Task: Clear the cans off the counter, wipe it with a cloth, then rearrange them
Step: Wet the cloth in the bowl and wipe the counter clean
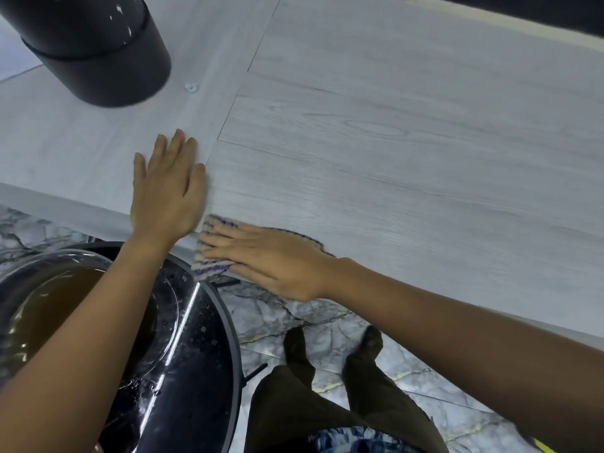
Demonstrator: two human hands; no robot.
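Pressing striped woven cloth (214,246) flat – right hand (271,259), pale woodgrain counter (392,158)

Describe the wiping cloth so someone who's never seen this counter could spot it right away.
Find the pale grey wood-grain counter and follow its near edge. The cloth lies there, pressed flat under the right hand, beside the left hand. Its cream and purple stripes are the only pattern on the counter.

My right hand (268,259) covers most of the cloth (214,246). At eleven o'clock the black cylinder (98,50) runs off the top edge; at seven o'clock my left forearm hides part of the bowl (58,308).
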